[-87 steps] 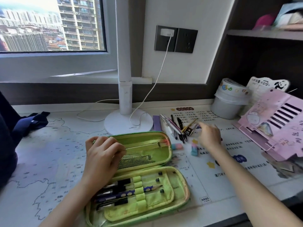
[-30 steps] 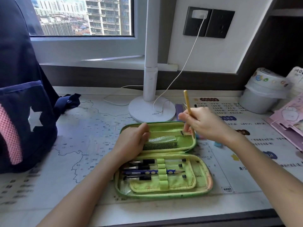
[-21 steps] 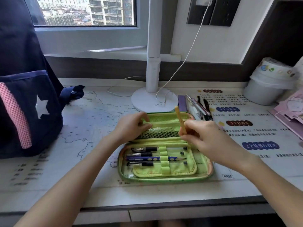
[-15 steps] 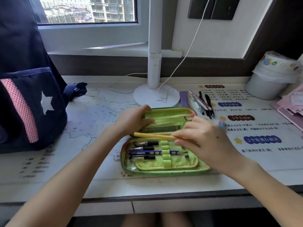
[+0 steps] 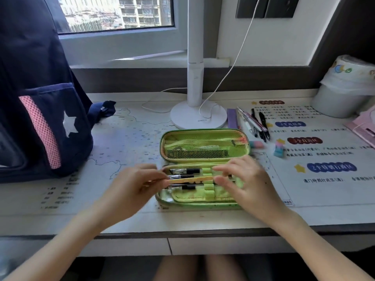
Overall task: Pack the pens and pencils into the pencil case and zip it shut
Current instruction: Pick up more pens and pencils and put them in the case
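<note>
The green pencil case (image 5: 205, 133) lies open in the middle of the desk, mesh lid away from me. Its near half holds black pens (image 5: 185, 171) under green elastic loops. A yellow pencil (image 5: 190, 180) lies level across those pens. My left hand (image 5: 136, 187) pinches the pencil's left end. My right hand (image 5: 247, 179) hovers over the loops with fingers spread, its fingertips at the pencil's right end. Several loose pens (image 5: 256, 123) lie on the desk beyond the case's right corner.
A dark backpack (image 5: 40, 118) stands at the left. The white lamp base (image 5: 198, 116) and its cable sit just behind the case. A purple ruler (image 5: 232, 118), two erasers (image 5: 256, 144), a white tub (image 5: 343, 96) and a pink stand (image 5: 363, 128) occupy the right side.
The yellow pencil went from upright in my right hand to lying flat over the pen loops. My left hand left the lid and took the pencil's left end.
</note>
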Demonstrator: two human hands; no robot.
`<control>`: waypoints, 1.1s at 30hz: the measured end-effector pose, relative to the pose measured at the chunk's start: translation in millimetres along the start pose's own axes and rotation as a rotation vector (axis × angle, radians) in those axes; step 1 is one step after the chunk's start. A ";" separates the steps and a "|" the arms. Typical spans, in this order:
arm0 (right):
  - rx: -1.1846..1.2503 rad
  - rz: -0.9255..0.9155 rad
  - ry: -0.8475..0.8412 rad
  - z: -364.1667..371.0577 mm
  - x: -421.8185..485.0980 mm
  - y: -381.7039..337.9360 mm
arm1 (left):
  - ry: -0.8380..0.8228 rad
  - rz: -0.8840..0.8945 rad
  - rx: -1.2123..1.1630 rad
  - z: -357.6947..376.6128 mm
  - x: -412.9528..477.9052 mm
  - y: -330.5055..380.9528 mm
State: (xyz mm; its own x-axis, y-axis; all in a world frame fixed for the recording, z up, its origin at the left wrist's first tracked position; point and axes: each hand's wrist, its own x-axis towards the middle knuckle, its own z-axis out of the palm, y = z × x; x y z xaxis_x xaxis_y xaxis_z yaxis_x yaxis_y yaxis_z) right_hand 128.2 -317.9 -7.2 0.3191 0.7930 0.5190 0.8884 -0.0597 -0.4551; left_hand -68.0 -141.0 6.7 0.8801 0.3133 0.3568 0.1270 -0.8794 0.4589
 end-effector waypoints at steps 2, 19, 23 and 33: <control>0.011 0.088 0.030 -4.7 -6.9 16.1 | 0.011 0.060 0.114 -8.9 -8.6 -14.0; -0.096 0.103 0.020 -0.4 -19.3 37.3 | -0.137 0.216 0.253 30.0 30.2 20.9; -0.083 0.121 -0.010 -1.7 -19.5 37.2 | -0.156 0.226 0.366 41.9 40.8 27.2; -0.066 0.159 -0.054 -8.1 -11.4 36.0 | -0.236 0.108 0.262 40.1 47.6 34.2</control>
State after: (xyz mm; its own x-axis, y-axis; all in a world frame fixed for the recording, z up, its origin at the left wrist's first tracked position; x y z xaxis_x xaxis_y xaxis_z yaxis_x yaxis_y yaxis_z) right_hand 159.2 -334.0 -23.6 0.4405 0.8019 0.4037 0.8486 -0.2251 -0.4788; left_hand -3.4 -170.5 6.8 0.9721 0.1496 0.1806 0.1138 -0.9743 0.1943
